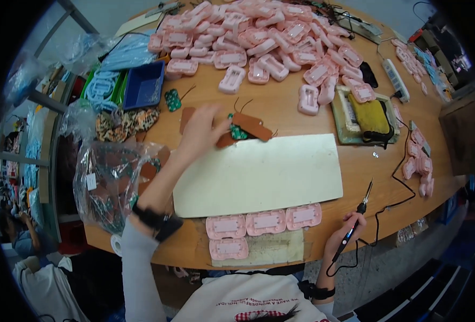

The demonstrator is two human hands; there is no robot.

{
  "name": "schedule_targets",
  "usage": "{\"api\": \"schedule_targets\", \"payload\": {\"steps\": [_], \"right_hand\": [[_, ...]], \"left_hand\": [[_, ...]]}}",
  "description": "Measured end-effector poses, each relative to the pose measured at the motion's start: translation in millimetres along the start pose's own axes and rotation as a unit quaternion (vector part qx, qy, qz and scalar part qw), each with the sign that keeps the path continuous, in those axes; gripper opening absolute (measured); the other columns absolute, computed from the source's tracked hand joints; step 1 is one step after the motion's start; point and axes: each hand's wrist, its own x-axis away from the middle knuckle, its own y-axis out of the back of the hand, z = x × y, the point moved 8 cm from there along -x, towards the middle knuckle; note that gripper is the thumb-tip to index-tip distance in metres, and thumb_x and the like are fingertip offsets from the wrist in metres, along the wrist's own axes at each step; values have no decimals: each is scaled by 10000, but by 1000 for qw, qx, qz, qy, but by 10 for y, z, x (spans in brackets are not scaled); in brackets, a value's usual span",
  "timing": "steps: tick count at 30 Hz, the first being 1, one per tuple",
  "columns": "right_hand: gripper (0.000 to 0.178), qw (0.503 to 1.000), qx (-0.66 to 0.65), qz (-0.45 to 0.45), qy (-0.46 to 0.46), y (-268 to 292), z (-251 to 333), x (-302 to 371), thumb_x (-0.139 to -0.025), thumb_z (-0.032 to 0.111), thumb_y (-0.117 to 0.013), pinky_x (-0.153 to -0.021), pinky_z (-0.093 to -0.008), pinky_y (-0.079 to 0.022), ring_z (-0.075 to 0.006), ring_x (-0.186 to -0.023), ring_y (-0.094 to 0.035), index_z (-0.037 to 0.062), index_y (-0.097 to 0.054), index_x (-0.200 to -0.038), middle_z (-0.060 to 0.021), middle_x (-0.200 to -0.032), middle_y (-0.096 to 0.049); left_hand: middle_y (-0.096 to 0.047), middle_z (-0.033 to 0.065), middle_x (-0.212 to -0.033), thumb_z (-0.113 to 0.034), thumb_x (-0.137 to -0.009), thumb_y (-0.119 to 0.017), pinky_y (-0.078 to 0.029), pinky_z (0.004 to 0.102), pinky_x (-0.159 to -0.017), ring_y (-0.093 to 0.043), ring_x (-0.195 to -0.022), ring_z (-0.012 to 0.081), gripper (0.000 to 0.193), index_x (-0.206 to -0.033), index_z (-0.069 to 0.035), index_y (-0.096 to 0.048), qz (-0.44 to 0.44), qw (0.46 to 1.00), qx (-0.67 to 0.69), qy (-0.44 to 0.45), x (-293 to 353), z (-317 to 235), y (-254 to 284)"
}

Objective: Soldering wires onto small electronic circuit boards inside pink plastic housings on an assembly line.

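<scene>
While past board's [259, 180] edge, left hand [201, 126] close between brown pieces [253, 126]

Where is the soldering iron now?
In the head view's lower right, the soldering iron is in the right hand, near the white board.

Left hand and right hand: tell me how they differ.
The left hand reaches among brown pieces, its hold unclear; the right hand holds a soldering iron. The left hand is by the far edge of the white board; the right hand is closer to the person. Both are bare, with dark wristbands.
</scene>
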Motion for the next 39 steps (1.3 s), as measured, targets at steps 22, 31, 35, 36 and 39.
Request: {"api": "schedule_targets", "payload": {"steps": [22,31,35,36,39], "right_hand": [[115,995,31,-37,-88,80,-155,-18,-903,119,-424,-595,-218,-347,-96,-649,-397,41,-439,-820,-24,-742,-406],[124,993,24,-36,-106,64,-218,-32,-907,124,-431,-598,-221,-334,-88,-648,-387,44,-432,-813,-13,-726,-389],[126,994,22,-35,-100,35,-158,-81,-909,136,-430,-601,-221,-335,-88,-650,-384,43,-436,-823,-10,-729,-393],[126,994,17,-35,-98,40,-156,-73,-909,136,-430,-601,-221,-336,-88,-649,-384,42,-437,-825,-10,-729,-393],[123,996,10,-28,-89,53,-182,-49,-910,138,-430,-600,-216,-338,-89,-652,-392,43,-438,-833,-11,-731,-400]], "left_hand": [[-358,238,-1227,-238,-589,-644,-334,437,-947,-344,-1140,414,618,-1108,20,-430,-191,942,-178,-210,-2525,-116,34],[-509,228,-1119,-408,-636,-547,-384,473,-880,-466,-1078,360,641,-1106,15,-443,101,979,-157,-81,-2441,65,-380],[-526,228,-1084,-398,-615,-567,-390,464,-873,-502,-1017,372,635,-1075,28,-461,81,967,-177,-161,-1749,-94,-418],[-527,223,-1083,-377,-611,-588,-390,461,-876,-496,-1021,375,615,-1063,24,-470,116,972,-161,-127,-1613,-65,-437],[-533,211,-1060,-309,-601,-632,-404,448,-851,-502,-992,378,566,-1037,19,-480,57,978,-124,-156,-1356,-39,-275]]}}
